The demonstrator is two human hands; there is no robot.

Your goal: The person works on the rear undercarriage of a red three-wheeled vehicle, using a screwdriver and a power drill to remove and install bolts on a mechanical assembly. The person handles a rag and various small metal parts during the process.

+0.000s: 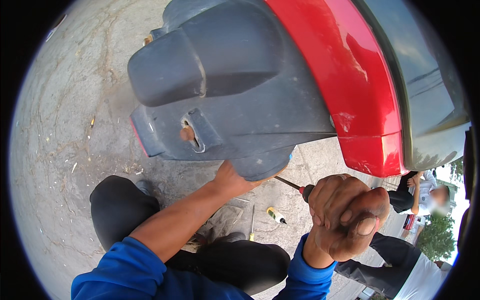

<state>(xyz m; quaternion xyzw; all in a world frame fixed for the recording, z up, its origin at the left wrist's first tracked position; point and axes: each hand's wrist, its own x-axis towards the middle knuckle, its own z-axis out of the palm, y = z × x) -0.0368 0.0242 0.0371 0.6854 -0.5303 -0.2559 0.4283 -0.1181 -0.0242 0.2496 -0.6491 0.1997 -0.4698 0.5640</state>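
screwdriver [306, 192] in my right hand [349, 216], i had its red and black handle clamped inside curled fingers, grime smeared over the knuckles and thumb. its dark shaft slanted up and left to the rounded lower edge of the grey plastic cover [240, 117], where the tip went out of sight, so i could not tell what it was touching. my left hand [232, 181] reached up to that same edge, the fingers hidden behind the plastic; whether they pinched something or lay apart, i could not tell.

by my reckoning the step in hand was working the tip at the underside of the cover, and the next move called for a straight shaft, firm pressure from the right and a steady left, since a slip could have scored the plastic or caught those hidden fingers.

the cover was right in front of me, beside a scuffed red panel [360, 95]. it looked dull and scratched, with a pale line across its raised hump and a rusty bolt [187, 133] in a slotted recess. below, on the concrete ground [65, 150], lay a slim yellow-handled tool [252, 236], a small bottle [276, 215] and a crumpled cloth [220, 220].
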